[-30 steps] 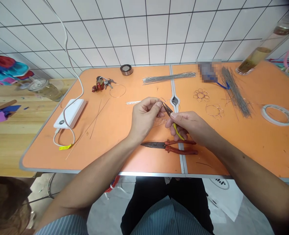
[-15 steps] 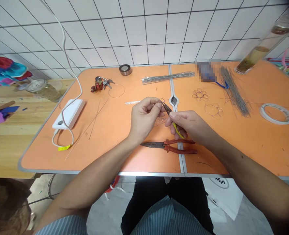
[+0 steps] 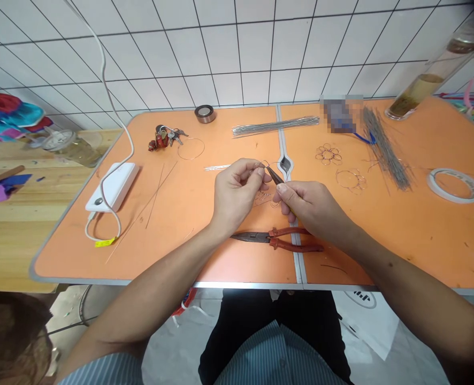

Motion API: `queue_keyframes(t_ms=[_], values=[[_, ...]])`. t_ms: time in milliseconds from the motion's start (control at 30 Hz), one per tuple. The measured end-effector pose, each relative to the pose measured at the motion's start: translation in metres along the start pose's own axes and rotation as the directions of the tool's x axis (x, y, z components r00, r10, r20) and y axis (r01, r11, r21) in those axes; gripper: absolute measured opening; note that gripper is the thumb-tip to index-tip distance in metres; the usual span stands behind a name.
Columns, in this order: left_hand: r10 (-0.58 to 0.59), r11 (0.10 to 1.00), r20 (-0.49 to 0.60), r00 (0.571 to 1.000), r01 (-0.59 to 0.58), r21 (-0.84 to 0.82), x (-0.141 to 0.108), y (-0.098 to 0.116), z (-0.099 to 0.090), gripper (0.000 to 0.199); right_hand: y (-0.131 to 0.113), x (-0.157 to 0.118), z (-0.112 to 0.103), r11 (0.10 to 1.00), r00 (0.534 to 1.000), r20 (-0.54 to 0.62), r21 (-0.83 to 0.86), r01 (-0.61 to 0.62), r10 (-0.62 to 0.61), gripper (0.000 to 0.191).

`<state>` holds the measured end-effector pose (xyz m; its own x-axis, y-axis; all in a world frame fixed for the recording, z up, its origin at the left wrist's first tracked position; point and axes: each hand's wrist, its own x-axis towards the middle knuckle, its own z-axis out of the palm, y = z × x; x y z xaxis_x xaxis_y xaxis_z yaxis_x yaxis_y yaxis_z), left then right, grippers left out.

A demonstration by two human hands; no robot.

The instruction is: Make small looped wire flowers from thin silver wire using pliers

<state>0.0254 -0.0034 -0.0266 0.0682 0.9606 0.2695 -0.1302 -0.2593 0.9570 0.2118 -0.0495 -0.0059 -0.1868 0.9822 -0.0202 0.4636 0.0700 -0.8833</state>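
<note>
Between thumb and forefinger, my left hand (image 3: 239,190) pinches a thin wire (image 3: 266,163) that bends in small loops. My right hand (image 3: 307,200) is closed around small pliers (image 3: 275,175), whose narrow dark jaws point at the wire beside my left fingertips. Whether the jaws grip the wire is too small to tell. Below both hands, larger pliers with red handles (image 3: 279,239) lie on the orange table. Some coiled wire rests on the table under my fingers, partly hidden.
Flower-shaped wire pieces (image 3: 328,154) lie to the right, near a bundle of grey wires (image 3: 387,149). Straight silvery rods (image 3: 275,127) sit at the back, with a tape roll (image 3: 205,114) and keys (image 3: 168,137). A white power bank (image 3: 112,187) and white tape ring (image 3: 455,185) flank them.
My right hand has turned slightly around the small pliers, so their yellow handle is now mostly hidden. My left hand has barely moved.
</note>
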Motion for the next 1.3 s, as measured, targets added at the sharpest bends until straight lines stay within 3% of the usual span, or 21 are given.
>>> queue_keyframes(t_ms=[267,500,633,833,1167,1300], values=[[0.023,1.0,0.004,1.0,-0.023,0.02,-0.0019,0.0021,0.0005,0.025,-0.0011,-0.0011,0.0002,0.999,0.999,-0.023,-0.039,0.021,-0.022,0.047],[0.04,0.999,-0.002,0.999,-0.04,0.02,-0.0034,0.002,0.0009,0.028,-0.0048,-0.0009,0.0007,0.989,0.998,0.028,0.137,-0.058,0.055,0.053],[0.056,0.998,-0.004,0.998,-0.055,0.026,-0.0045,0.0022,0.0008,0.028,-0.0067,0.0,0.0,0.932,0.986,0.131,0.333,-0.146,0.108,0.052],[0.104,0.995,-0.014,0.995,-0.103,0.011,-0.006,-0.0007,0.0011,0.025,-0.0082,0.0009,-0.0022,0.839,0.956,0.259,0.482,-0.251,0.138,0.048],[0.092,0.996,-0.035,0.995,-0.092,-0.007,-0.0075,-0.0002,0.0031,0.03,-0.0083,0.0006,-0.0061,0.676,0.905,0.4,0.628,-0.385,0.145,0.042],[0.075,0.996,-0.029,0.997,-0.077,-0.05,-0.0055,0.0003,0.0025,0.032,-0.0088,0.0023,-0.0072,0.658,0.891,0.426,0.629,-0.415,0.155,0.042]])
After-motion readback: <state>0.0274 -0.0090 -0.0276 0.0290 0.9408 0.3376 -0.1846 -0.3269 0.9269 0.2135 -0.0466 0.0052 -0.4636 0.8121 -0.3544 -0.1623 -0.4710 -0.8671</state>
